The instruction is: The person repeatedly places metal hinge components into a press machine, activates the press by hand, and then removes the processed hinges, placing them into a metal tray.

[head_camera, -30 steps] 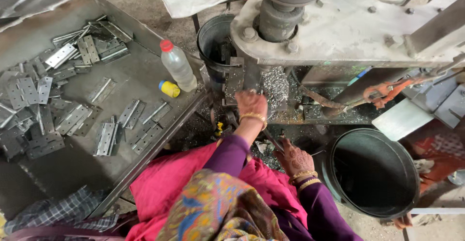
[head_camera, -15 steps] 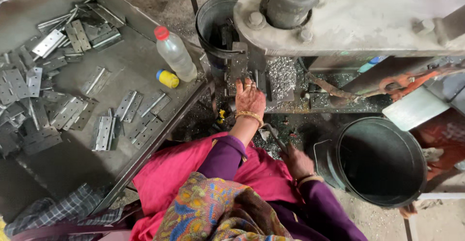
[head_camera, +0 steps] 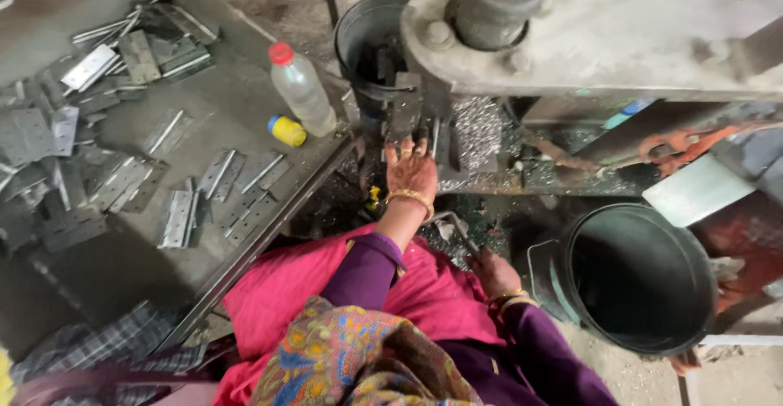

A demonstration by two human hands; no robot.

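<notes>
The left hand (head_camera: 412,169) lies flat, fingers spread, fingertips on a dark metal piece (head_camera: 405,115) under the press (head_camera: 603,22) (what it is stays unclear). The right hand (head_camera: 492,271) closes around a thin lever (head_camera: 457,228); its fingers are hidden. Since earlier, the left hand has reached slightly further in.

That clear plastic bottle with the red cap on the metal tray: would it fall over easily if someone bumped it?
Probably yes. The bottle stands upright, tall and narrow on a small base, so a nudge would likely tip it. It looks like thin clear plastic, so probably light. Its round body would likely roll across the tray, perhaps towards the small yellow bottle beside it.
</notes>
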